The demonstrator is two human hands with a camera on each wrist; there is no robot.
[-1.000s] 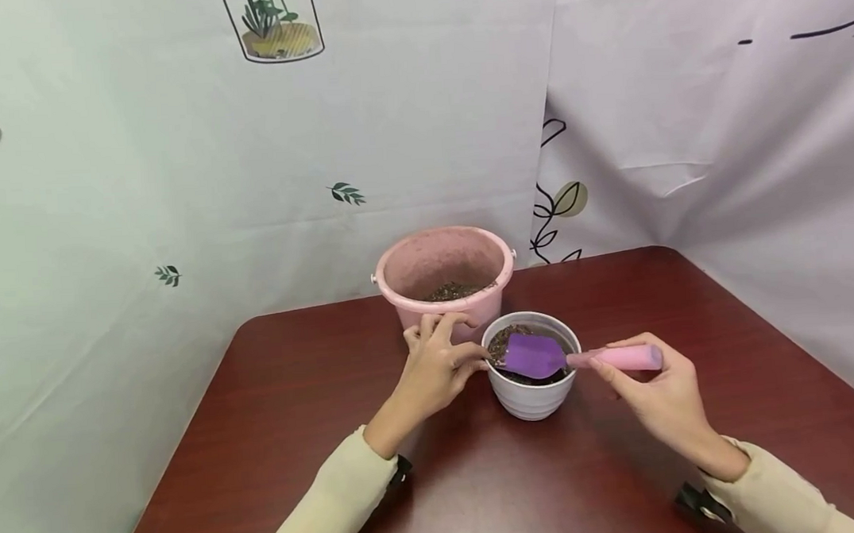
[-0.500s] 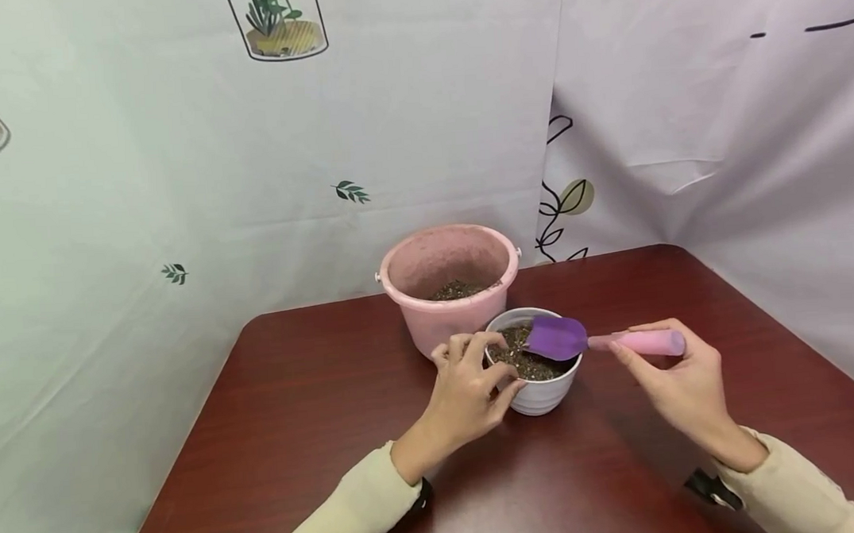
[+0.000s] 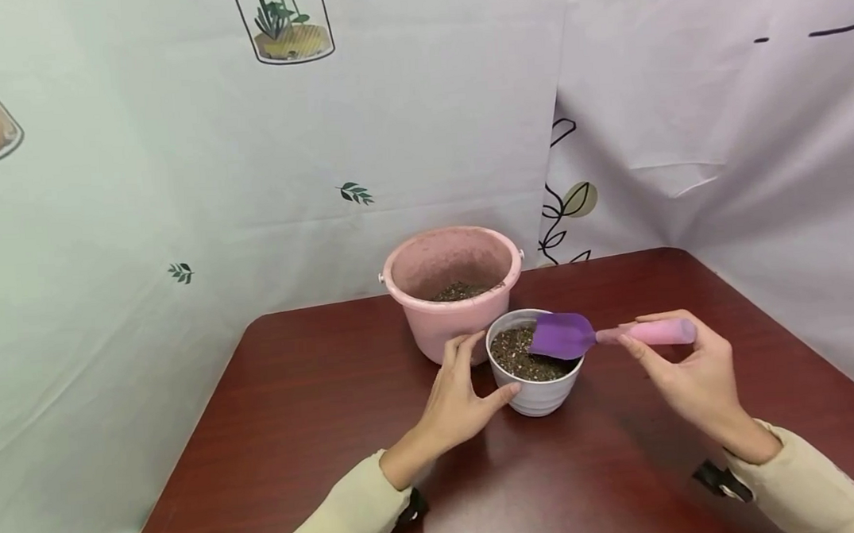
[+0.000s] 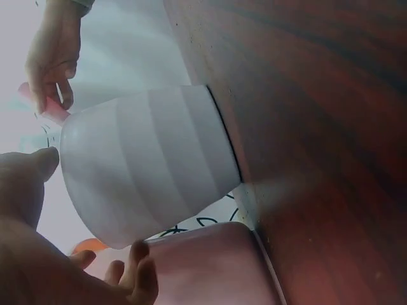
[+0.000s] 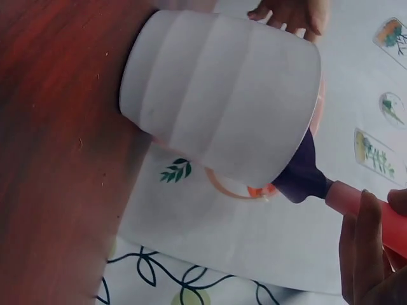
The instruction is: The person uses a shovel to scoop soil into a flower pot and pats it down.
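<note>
A white ribbed flower pot (image 3: pixel 540 397) stands on the table with dark soil (image 3: pixel 520 358) inside. My right hand (image 3: pixel 700 374) grips the pink handle (image 3: pixel 652 333) of a small trowel, whose purple blade (image 3: pixel 563 336) lies over the right part of the pot's mouth, hiding some soil. At the pot's left side is my left hand (image 3: pixel 457 400), thumb and fingers spread around it. Its thumb (image 4: pixel 44 164) is at the rim in the left wrist view; whether the fingers touch the pot, I cannot tell.
Behind and left of the pot stands a pink bucket (image 3: pixel 447 321) with soil low inside. Both sit on a dark red wooden table (image 3: pixel 318 390). White printed cloth (image 3: pixel 265 170) hangs along the back and sides.
The purple blade has moved right and up from the soil's middle, showing more soil. My left hand's bent fingers came away from over the rim and spread along the pot's side.
</note>
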